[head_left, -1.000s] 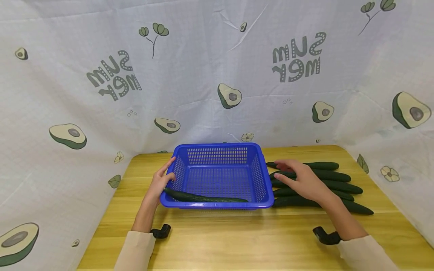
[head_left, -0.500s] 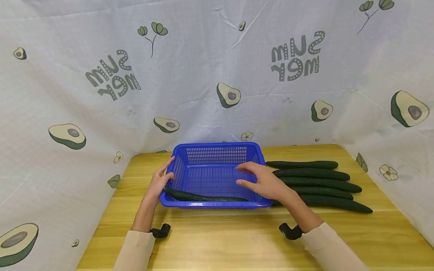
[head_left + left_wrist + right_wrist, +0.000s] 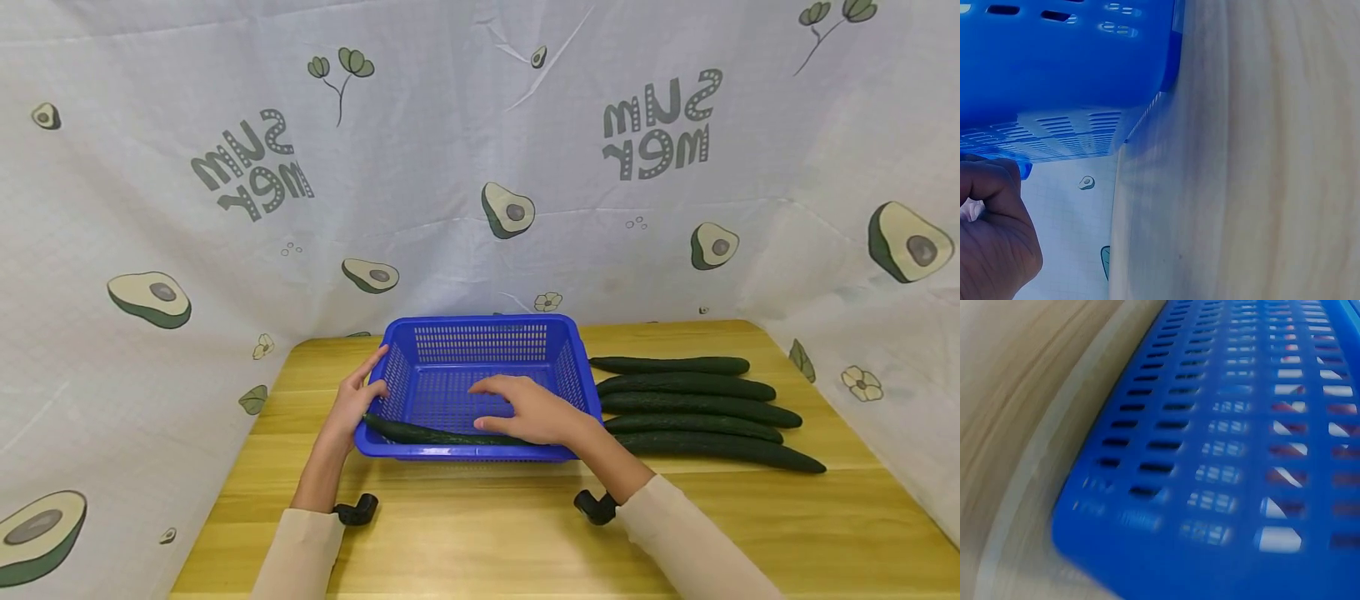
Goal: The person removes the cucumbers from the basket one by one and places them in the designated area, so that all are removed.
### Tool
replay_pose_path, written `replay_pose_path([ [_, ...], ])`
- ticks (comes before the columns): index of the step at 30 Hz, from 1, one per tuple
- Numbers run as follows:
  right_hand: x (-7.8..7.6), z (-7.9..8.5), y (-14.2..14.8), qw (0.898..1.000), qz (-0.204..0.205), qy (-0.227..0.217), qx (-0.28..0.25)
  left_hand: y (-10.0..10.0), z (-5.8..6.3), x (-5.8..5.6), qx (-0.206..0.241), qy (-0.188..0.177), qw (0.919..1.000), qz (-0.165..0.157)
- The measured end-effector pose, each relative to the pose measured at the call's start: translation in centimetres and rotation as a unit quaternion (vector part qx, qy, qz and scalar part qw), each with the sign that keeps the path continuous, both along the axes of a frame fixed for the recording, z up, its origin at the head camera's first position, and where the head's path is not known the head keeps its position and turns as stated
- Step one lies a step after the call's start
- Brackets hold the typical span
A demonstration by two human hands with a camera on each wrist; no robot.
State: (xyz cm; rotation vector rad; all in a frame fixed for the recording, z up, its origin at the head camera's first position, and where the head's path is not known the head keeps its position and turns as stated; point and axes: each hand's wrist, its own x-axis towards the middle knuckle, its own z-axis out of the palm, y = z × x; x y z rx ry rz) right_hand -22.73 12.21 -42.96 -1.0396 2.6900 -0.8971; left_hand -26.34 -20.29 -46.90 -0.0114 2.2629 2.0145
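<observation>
A blue plastic basket (image 3: 480, 452) with slotted walls stands on the wooden table. My left hand (image 3: 352, 406) grips its left rim, the thumb over the inside. In the left wrist view that hand (image 3: 991, 225) shows curled up by the rim, below the slotted wall. One long dark green cucumber (image 3: 427, 435) lies inside along the front wall, its left tip up at the rim near my left hand. Over the basket, my right hand (image 3: 532, 411) reaches in with thumb and fingers apart, holding nothing; it overlaps the cucumber's right end in the head view. The right wrist view shows the basket's slotted side (image 3: 1166, 456).
Several cucumbers (image 3: 701, 406) lie side by side on the table right of the basket, their left ends close to its wall. A white cloth (image 3: 450, 125) with avocado prints hangs behind and at both sides. The wooden table (image 3: 487, 533) extends in front.
My right hand has moved left from over the cucumbers on the table to over the basket's inside. My left hand and the basket have stayed put.
</observation>
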Motion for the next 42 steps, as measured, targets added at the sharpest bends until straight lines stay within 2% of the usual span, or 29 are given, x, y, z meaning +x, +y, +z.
replay_pose_path([
  [9,-0.5,-0.1,-2.5,0.998,0.049,-0.026,0.036,-0.1,0.2,-0.1,0.015,-0.003,0.9999,-0.001],
  [20,-1.0,-0.7,-3.3,0.992,0.086,-0.073,0.059,-0.3,0.3,0.0,0.005,-0.002,1.0000,-0.002],
  [30,-1.3,-0.7,-3.7,0.983,0.072,-0.127,0.109,-0.2,0.4,-0.2,0.012,-0.001,0.9999,-0.003],
  [38,-1.3,-0.8,-3.6,0.981,0.079,-0.121,0.128,-0.2,0.4,0.1,0.027,-0.008,0.9996,-0.008],
  [42,-1.2,-0.8,-3.2,0.985,0.062,-0.117,0.108,-0.2,0.4,0.3,0.029,-0.011,0.9994,-0.012],
])
